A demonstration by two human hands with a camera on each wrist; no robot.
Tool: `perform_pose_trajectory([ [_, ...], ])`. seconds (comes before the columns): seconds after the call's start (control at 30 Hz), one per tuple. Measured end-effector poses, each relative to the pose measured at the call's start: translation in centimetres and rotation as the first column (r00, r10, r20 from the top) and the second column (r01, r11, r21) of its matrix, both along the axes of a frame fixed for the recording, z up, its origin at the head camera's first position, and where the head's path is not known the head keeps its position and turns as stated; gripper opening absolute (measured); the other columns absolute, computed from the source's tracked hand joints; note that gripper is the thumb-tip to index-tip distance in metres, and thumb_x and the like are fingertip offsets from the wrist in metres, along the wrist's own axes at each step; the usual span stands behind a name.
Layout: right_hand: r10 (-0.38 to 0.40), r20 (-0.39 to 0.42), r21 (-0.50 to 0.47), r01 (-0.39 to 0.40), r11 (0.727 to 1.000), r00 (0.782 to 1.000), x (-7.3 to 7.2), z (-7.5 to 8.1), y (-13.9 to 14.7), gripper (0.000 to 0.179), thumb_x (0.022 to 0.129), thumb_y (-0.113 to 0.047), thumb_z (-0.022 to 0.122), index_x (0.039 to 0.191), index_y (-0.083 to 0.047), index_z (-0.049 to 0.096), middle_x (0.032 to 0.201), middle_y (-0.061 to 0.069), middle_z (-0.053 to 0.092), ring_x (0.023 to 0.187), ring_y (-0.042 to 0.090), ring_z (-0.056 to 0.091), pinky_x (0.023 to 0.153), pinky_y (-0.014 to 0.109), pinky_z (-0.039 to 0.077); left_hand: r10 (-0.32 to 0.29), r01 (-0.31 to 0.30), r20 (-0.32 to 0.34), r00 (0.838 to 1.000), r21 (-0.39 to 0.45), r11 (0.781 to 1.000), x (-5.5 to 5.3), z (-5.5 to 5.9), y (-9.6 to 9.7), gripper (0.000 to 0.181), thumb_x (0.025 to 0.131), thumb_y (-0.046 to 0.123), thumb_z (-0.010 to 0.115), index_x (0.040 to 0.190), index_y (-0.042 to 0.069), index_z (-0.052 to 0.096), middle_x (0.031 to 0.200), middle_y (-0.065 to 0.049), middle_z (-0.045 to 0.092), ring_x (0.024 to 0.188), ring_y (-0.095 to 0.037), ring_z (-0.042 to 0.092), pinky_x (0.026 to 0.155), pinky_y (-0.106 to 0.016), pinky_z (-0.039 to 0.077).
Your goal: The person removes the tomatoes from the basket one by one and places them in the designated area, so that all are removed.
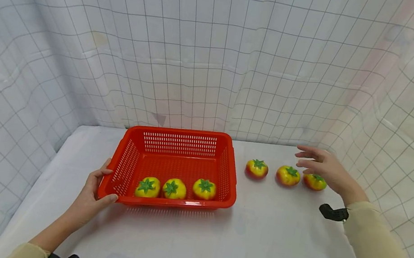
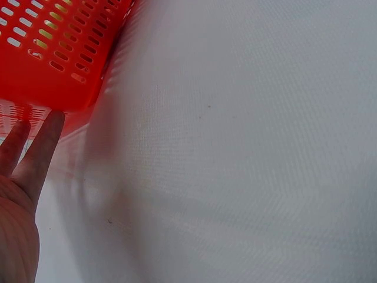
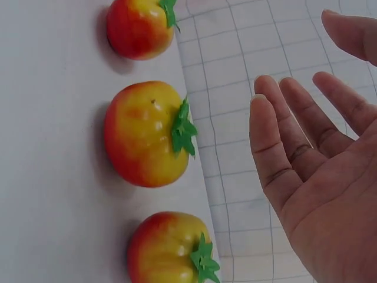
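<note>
A red plastic basket (image 1: 179, 166) with slotted walls stands left of the middle in the head view. Inside it, along the near wall, lie three yellow tomatoes (image 1: 174, 189) with green star-shaped tops. My left hand (image 1: 90, 198) holds the basket's near left corner, thumb at the rim and fingers against the side; the left wrist view shows two fingertips (image 2: 55, 118) at its wall. Over the rightmost of three red-and-yellow tomatoes (image 1: 287, 176), my right hand (image 1: 325, 170) hovers with fingers spread and nothing held. It partly covers that tomato (image 1: 315, 182) in the head view.
A white cloth (image 1: 253, 246) covers the table. Checked white curtains (image 1: 219, 58) hang behind and on both sides, close to the table's back edge. The three loose tomatoes sit in a row right of the basket.
</note>
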State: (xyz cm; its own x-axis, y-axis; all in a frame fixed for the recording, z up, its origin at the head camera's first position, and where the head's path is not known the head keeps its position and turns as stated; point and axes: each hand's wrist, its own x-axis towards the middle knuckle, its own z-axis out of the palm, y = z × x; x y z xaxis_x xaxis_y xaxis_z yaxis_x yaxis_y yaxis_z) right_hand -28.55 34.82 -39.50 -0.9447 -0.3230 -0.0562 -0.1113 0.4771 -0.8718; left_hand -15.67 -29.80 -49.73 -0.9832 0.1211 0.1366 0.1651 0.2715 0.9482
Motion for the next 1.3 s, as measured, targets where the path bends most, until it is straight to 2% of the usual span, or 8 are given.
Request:
perform_pose_trajectory([
  [0.2, 0.057, 0.015, 0.005, -0.057, 0.998, 0.998, -0.3, 0.4, -2.3, 0.065, 0.098, -0.032, 0.068, 0.155, -0.013, 0.041, 0.146, 0.015, 0.053, 0.123, 0.036, 0.059, 0.102, 0.049, 0.051, -0.004, 0.004, -0.01, 1.0, 0.008, 1.0, -0.1, 0.0, 0.0, 0.064, 0.098, 0.005, 0.064, 0.146, 0.013, 0.023, 0.173, -0.001, -0.002, 0.134, 0.005, 0.031, 0.09, -0.015, 0.051],
  [0.4, 0.108, 0.02, 0.057, -0.109, 0.992, 0.994, -0.4, 1.1, -5.1, 0.061, 0.097, -0.037, 0.069, 0.153, -0.024, 0.046, 0.143, 0.005, 0.057, 0.121, 0.026, 0.061, 0.106, 0.049, 0.045, -0.003, 0.004, -0.012, 1.0, 0.01, 1.0, -0.2, -0.1, -0.1, 0.063, 0.098, 0.004, 0.064, 0.146, 0.012, 0.023, 0.173, -0.002, -0.002, 0.135, 0.004, 0.032, 0.09, -0.015, 0.05],
  [0.5, 0.146, 0.04, 0.041, -0.148, 0.988, 0.988, -0.6, 1.5, -6.7, 0.059, 0.097, -0.037, 0.07, 0.151, -0.027, 0.048, 0.142, 0.003, 0.057, 0.118, 0.027, 0.063, 0.106, 0.054, 0.045, 0.003, -0.003, -0.003, 1.0, 0.003, 1.0, -0.1, -0.1, 0.0, 0.063, 0.098, 0.005, 0.065, 0.145, 0.014, 0.023, 0.172, -0.004, -0.002, 0.131, 0.004, 0.035, 0.089, -0.015, 0.051],
  [0.67, 0.188, 0.064, 0.064, -0.192, 0.979, 0.98, -0.8, 2.0, -9.5, 0.058, 0.094, -0.042, 0.072, 0.148, -0.034, 0.05, 0.14, -0.004, 0.058, 0.124, 0.024, 0.058, 0.106, 0.053, 0.044, 0.002, -0.002, -0.002, 1.0, 0.003, 1.0, -0.1, 0.0, 0.0, 0.064, 0.098, 0.006, 0.065, 0.146, 0.013, 0.022, 0.172, -0.003, -0.002, 0.131, 0.005, 0.034, 0.089, -0.016, 0.052],
  [0.9, 0.306, 0.044, 0.067, -0.308, 0.949, 0.951, -1.5, 2.5, -13.7, 0.063, 0.092, -0.038, 0.074, 0.149, -0.029, 0.05, 0.139, 0.0, 0.06, 0.121, 0.024, 0.06, 0.104, 0.059, 0.047, 0.002, -0.002, -0.01, 1.0, -0.01, 1.0, 0.1, 0.2, 0.1, 0.065, 0.098, 0.007, 0.066, 0.146, 0.013, 0.023, 0.173, 0.001, 0.0, 0.145, -0.009, 0.026, 0.089, -0.015, 0.051],
  [1.07, 0.364, 0.059, 0.063, -0.368, 0.928, 0.929, -1.8, 3.1, -16.7, 0.064, 0.092, -0.032, 0.075, 0.149, -0.023, 0.05, 0.143, 0.007, 0.056, 0.121, 0.023, 0.06, 0.1, 0.049, 0.052, -0.006, 0.006, -0.02, 1.0, 0.0, 1.0, 0.0, 0.1, 0.1, 0.065, 0.098, 0.004, 0.065, 0.147, 0.012, 0.023, 0.173, 0.001, -0.001, 0.149, -0.015, 0.021, 0.09, -0.015, 0.05],
  [1.17, 0.393, 0.053, 0.085, -0.397, 0.914, 0.918, -1.8, 3.4, -18.3, 0.061, 0.092, -0.033, 0.075, 0.147, -0.026, 0.051, 0.141, 0.003, 0.057, 0.123, 0.021, 0.057, 0.099, 0.044, 0.053, -0.011, 0.011, -0.023, 1.0, 0.008, 1.0, 0.0, 0.1, 0.1, 0.064, 0.098, 0.003, 0.065, 0.146, 0.011, 0.023, 0.173, 0.001, -0.001, 0.15, -0.013, 0.02, 0.091, -0.014, 0.05],
  [1.3, 0.43, 0.039, 0.11, -0.432, 0.895, 0.902, -1.8, 3.9, -19.9, 0.06, 0.091, -0.037, 0.075, 0.146, -0.028, 0.052, 0.136, -0.006, 0.059, 0.122, 0.02, 0.057, 0.101, 0.047, 0.051, -0.012, 0.012, -0.023, 1.0, 0.012, 1.0, -0.1, 0.1, 0.1, 0.064, 0.098, 0.002, 0.064, 0.146, 0.011, 0.023, 0.173, 0.001, -0.001, 0.151, -0.015, 0.019, 0.091, -0.014, 0.049],
])
